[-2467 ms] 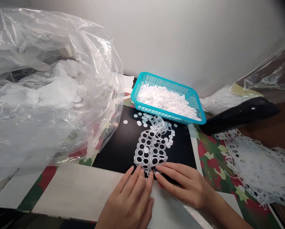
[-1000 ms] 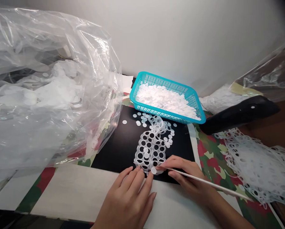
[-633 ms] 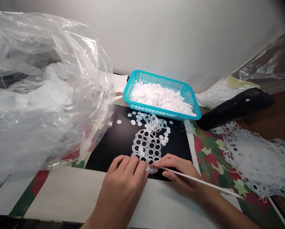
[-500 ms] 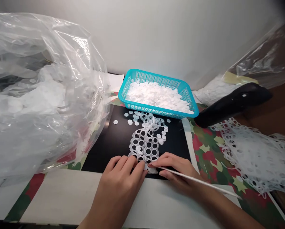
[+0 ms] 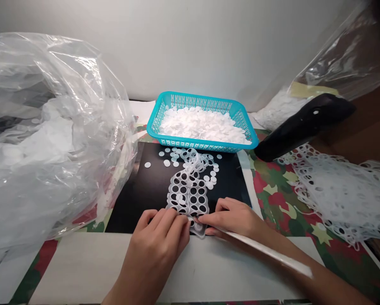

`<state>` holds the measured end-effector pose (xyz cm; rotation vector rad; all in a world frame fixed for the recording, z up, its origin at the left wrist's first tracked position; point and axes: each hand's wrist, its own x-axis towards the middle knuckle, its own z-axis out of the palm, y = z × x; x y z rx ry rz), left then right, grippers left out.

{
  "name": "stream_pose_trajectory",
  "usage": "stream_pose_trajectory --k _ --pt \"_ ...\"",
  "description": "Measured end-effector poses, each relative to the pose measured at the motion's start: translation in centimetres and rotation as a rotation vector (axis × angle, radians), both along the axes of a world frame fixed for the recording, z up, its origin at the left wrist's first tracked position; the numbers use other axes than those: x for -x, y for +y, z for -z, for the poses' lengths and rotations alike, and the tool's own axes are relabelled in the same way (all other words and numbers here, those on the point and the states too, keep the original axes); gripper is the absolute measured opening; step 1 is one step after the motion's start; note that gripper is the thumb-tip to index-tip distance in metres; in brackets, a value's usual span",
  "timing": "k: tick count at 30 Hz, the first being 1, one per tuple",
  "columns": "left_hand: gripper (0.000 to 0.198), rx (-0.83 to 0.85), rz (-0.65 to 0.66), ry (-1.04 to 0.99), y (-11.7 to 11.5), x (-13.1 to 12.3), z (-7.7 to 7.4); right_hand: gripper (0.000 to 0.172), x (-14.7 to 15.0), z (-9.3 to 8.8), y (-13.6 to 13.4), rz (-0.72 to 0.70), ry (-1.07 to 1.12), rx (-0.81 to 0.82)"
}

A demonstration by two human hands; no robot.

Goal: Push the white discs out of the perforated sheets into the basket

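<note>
A translucent white sheet punched with rows of round holes (image 5: 193,199) lies on a black mat (image 5: 135,195). My left hand (image 5: 160,237) has its bent fingers close together, holding the sheet's near left edge down; its thumb is hidden. Between the fingers of my right hand (image 5: 241,220) is a thin white stick (image 5: 269,250), slanting back over the wrist. Its tip is by the sheet's near end and too small to make out. Several loose white discs (image 5: 210,182) lie around the sheet, whose far end is crumpled.
Behind the mat stands a turquoise basket (image 5: 205,146) heaped with white discs (image 5: 199,123). A large clear plastic bag (image 5: 65,182) bulges at the left. On the right are a black elongated object (image 5: 304,123) and a pile of punched sheets (image 5: 342,190) on a patterned cloth (image 5: 272,190).
The view has shifted slightly. The stick's rear end has swung lower and nearer, and my right hand has turned a little. The sheet's near corner shows more between my hands.
</note>
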<state>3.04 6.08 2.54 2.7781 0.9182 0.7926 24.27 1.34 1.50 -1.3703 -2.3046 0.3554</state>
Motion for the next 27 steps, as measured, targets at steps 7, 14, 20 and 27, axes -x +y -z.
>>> stream_pose_trajectory --k 7,14,20,27 --pt "0.013 0.091 -0.089 -0.080 0.4 1.6 -0.1 0.019 -0.4 0.9 0.0 -0.057 -0.098 -0.176" --pt "0.019 0.031 -0.312 -0.067 1.7 5.1 -0.5 0.014 -0.2 1.0 0.0 -0.065 -0.044 -0.179" --pt "0.030 0.027 -0.411 -0.048 2.4 5.6 -0.1 0.024 -0.1 -0.9 0.0 -0.096 0.284 -0.013" --pt "0.030 0.057 0.144 -0.122 -2.2 2.9 0.7 0.023 -1.2 -1.2 -0.2 -0.180 0.321 0.012"
